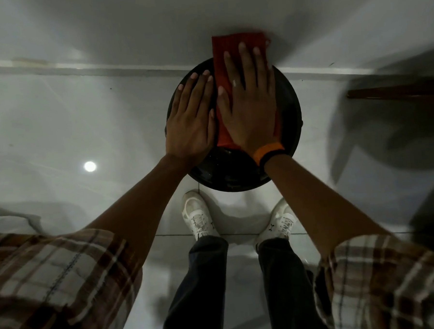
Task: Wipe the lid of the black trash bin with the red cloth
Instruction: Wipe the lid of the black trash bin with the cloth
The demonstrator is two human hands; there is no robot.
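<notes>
I look straight down on the black trash bin (236, 168), which stands on the floor against the white wall (153, 21). Its round lid (226, 174) is closed, so I cannot tell what is inside. The lid is glossy, with small glints near its near rim.

The red cloth (232, 47) lies folded into a long strip across the lid; its far end reaches past the rim toward the wall. The weave looks ribbed, though blur softens it.

My right hand (250, 107) lies flat on the cloth, fingers spread and straight, palm pressing down rather than gripping. A ring (234, 83) shows on one finger; an orange and black band (269, 154) circles the wrist. My left hand (191, 120) rests flat and open on the bare lid just beside the cloth, fingers together, holding nothing.

The floor (82, 116) is pale polished tile, reflecting a round light. White lace-up shoes (198, 220) stand near the bin's base. Plaid sleeves (53, 273), loose, cover both upper arms.
</notes>
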